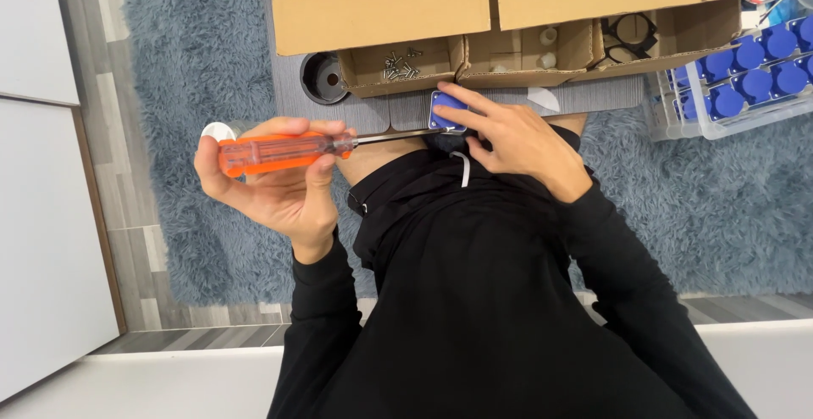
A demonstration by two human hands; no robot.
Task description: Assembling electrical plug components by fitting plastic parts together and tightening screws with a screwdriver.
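My left hand [284,190] grips the orange see-through handle of a screwdriver [271,153]. Its metal shaft runs right, level, to a small blue plastic part [445,106]. My right hand [518,138] is closed around that blue part, holding it just over my lap, with fingers covering most of it. The tip of the shaft is hidden where it meets the part. Both arms wear black sleeves.
A cardboard box [381,14] stands in front, with low compartments holding screws [400,68], small white pieces [549,46] and black rings [631,33]. A clear bin [677,114] of blue parts [749,70] sits at right. A black round cup [324,77] rests on a grey mat [593,97] over a shaggy rug [203,46].
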